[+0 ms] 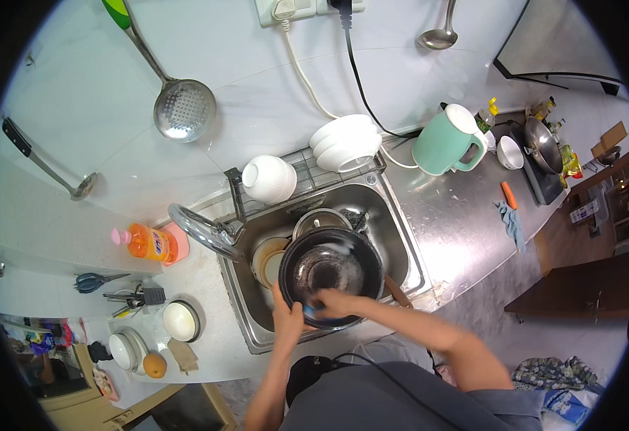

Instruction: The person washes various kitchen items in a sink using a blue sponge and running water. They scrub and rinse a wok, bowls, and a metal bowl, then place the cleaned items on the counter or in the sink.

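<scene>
Over the stainless-steel sink a dark, deep pan is held with its inside facing up. My left hand grips its near-left rim, thumb on the edge. Inside the pan, near the same rim, is my right hand, blurred and closed around a bluish scrubber or cloth mostly covered by the fingers. Wet streaks and whitish suds show on the pan's inner wall. A brown handle juts out at the right; whether it belongs to this pan is unclear. Under the pan sit stacked bowls and a metal pot, both partly hidden.
A chrome faucet arches over the sink's left side. White bowls rest on a wire rack behind. An orange soap bottle stands left. Rightward are a mint-green kettle, a carrot and a blue cloth.
</scene>
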### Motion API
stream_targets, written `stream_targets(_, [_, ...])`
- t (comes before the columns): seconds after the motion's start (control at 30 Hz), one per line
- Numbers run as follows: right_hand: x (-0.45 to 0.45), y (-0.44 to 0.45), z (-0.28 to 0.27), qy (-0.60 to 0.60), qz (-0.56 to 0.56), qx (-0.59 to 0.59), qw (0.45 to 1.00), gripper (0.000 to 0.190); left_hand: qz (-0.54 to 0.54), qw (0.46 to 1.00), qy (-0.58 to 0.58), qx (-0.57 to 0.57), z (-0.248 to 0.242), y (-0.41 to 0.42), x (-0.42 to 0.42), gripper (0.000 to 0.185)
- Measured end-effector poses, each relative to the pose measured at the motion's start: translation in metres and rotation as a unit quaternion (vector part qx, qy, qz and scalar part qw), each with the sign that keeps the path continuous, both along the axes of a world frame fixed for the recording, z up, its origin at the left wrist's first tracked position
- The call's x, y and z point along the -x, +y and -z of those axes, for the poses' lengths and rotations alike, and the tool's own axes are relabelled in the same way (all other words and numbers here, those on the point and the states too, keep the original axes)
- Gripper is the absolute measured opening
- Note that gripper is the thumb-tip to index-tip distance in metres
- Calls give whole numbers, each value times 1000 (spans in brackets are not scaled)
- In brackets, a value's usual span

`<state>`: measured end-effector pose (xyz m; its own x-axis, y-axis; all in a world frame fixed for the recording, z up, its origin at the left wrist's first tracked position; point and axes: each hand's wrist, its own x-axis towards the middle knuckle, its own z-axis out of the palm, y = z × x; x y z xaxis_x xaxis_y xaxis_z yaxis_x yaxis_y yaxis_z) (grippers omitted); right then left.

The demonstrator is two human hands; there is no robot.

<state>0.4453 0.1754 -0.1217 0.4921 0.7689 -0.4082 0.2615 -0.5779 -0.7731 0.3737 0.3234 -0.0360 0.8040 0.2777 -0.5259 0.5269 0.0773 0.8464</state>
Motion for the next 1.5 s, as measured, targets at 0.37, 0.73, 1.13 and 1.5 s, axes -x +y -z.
stream_targets(0.37, [-58, 1, -20, -610, -204, -26, 765, 15, 62, 998, -17, -19, 7, -11, 8, 76])
stream_targets(0.73, [-8, -10, -77, 253, -38, 91, 962, 85, 99, 965, -88, -225, 38, 19, -19, 67])
stream_targets(1.13, [-46, -27, -81, 119, -42, -81, 989, 42, 241, 856, -153, -431, -6, 37, -34, 24])
stream_targets(1.5, [-89, -46, -87, -174, 331, -180, 910, 27, 269, 946, -155, -98, -1, 23, -39, 36])
